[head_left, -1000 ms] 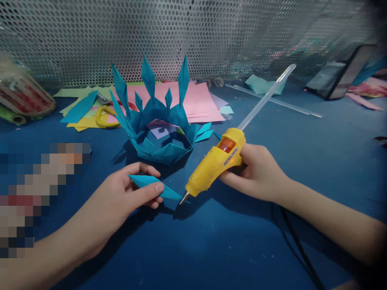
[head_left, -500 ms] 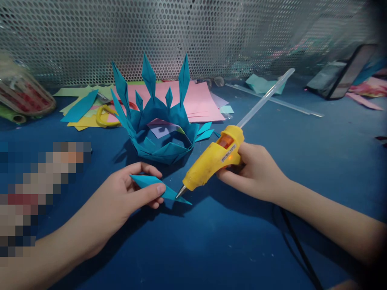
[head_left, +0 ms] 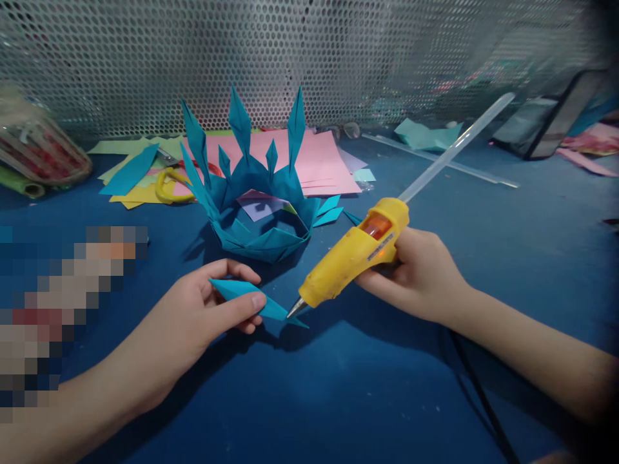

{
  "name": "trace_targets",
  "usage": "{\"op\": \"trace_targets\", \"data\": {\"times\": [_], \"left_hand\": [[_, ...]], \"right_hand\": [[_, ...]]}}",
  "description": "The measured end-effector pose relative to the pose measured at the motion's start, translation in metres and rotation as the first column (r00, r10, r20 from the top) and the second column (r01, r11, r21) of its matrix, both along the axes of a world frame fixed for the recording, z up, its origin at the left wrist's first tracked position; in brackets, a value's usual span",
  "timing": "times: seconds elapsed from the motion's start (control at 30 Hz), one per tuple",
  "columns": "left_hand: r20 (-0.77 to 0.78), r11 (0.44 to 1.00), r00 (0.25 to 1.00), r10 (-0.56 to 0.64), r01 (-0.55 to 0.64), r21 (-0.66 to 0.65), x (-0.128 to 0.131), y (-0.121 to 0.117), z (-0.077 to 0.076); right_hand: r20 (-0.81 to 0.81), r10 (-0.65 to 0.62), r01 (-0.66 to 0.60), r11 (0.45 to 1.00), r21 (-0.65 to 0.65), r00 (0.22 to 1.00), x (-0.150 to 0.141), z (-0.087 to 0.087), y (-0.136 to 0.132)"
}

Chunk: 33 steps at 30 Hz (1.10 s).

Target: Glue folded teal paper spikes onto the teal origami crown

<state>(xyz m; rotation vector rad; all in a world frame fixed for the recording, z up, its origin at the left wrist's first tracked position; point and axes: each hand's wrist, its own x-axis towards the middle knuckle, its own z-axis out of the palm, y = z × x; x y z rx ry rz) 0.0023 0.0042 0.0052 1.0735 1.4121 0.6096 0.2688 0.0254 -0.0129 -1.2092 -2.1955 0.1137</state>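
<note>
Between thumb and fingers, my left hand (head_left: 220,303) pinches a folded blue paper piece (head_left: 275,309) with a pointed end toward the right. My right hand (head_left: 420,277) grips a yellow hot glue gun (head_left: 345,258), its metal nozzle at the piece near the pointed end. A clear glue stick (head_left: 457,147) juts from the back of the gun. Just beyond my hands stands a blue folded paper crown (head_left: 264,241) with upright diamond-shaped points.
Pink paper sheets (head_left: 329,161) and yellow-handled scissors (head_left: 169,187) lie behind the crown. Small blue folded pieces (head_left: 329,211) are at its right. A jar (head_left: 41,142) stands left, a phone (head_left: 556,119) right. The gun's black cord (head_left: 476,393) trails toward me. A perforated metal panel (head_left: 309,51) backs the table.
The glue gun has shifted slightly right, its rear swinging right and its nozzle still at the paper piece. My left hand keeps its hold almost unmoved.
</note>
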Motion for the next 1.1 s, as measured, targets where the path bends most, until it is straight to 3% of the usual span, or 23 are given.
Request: {"op": "trace_targets", "data": {"times": [0.33,0.57,1.1], "left_hand": [[0.014,1.0,1.0,-0.012,0.012,0.016,-0.0032,-0.0012,-0.0029],[-0.012,1.0,1.0,-0.005,0.005,0.011,-0.002,-0.0015,-0.0011],[-0.027,1.0,1.0,-0.012,0.013,0.011,-0.0019,0.0022,-0.0054]], "right_hand": [[0.065,-0.033,0.031,0.999,0.027,0.997,-0.0002,-0.002,-0.001],[0.1,0.024,-0.031,0.997,0.069,0.995,0.0049,-0.0031,-0.0007],[0.146,0.03,-0.065,0.968,0.244,0.989,0.008,-0.0094,0.0011]]}}
